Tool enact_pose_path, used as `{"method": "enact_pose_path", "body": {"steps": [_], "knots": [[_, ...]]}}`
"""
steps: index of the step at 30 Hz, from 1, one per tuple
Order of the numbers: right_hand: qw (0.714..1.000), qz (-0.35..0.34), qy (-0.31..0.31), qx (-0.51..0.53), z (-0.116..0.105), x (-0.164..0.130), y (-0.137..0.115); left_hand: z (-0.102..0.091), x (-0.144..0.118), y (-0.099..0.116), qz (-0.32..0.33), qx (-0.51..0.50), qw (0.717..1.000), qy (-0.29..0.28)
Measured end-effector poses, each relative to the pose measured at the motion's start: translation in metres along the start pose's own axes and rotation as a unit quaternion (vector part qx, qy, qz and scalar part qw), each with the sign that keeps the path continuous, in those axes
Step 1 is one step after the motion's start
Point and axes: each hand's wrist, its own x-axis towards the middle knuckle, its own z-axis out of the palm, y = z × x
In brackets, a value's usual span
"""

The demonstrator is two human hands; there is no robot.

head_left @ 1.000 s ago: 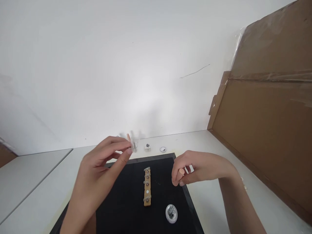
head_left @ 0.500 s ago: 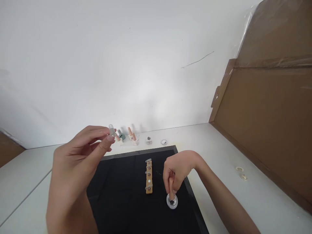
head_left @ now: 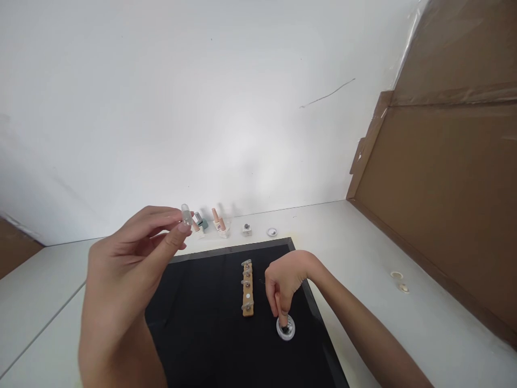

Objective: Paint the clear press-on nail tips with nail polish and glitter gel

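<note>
My left hand (head_left: 125, 269) is raised at the left. Its thumb and fingers pinch a clear false nail tip (head_left: 186, 214). My right hand (head_left: 286, 277) reaches down over the black mat, fingers closed around a peach-coloured nail polish brush cap (head_left: 278, 302), partly hidden by the fingers. The lower end is inside a small round dish (head_left: 291, 333) with dark and silvery contents. Left of that hand lies a wooden strip (head_left: 247, 290) carrying several clear nail tips on small metal holders, with a white dot on a bare spot.
Behind the black mat (head_left: 210, 334) stand several polish bottles (head_left: 221, 229), an uncapped small bottle (head_left: 246, 230) and a round white dish (head_left: 272, 231). Two small pale round pieces (head_left: 399, 282) lie at the right, near a cardboard panel (head_left: 440, 178). A white wall (head_left: 181, 108) rises behind.
My right hand has shifted slightly left and the brush cap now leans more in the dish. The left hand keeps its pinch on the nail tip, almost unmoved.
</note>
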Motion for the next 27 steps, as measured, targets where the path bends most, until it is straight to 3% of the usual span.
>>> {"method": "enact_pose_path", "body": {"steps": [8, 21, 27], "knots": [[1.0, 0.016, -0.006, -0.006, 0.0, 0.008, 0.002, 0.001, -0.001, -0.001, 0.013, 0.008, 1.0, 0.004], [0.999, 0.002, 0.052, -0.003, -0.004, -0.024, -0.003, -0.001, 0.002, -0.002, -0.003, -0.005, 1.0, -0.001], [0.999, -0.001, 0.049, -0.001, -0.003, -0.017, -0.002, -0.003, 0.001, -0.001, -0.008, 0.002, 1.0, -0.011]]}}
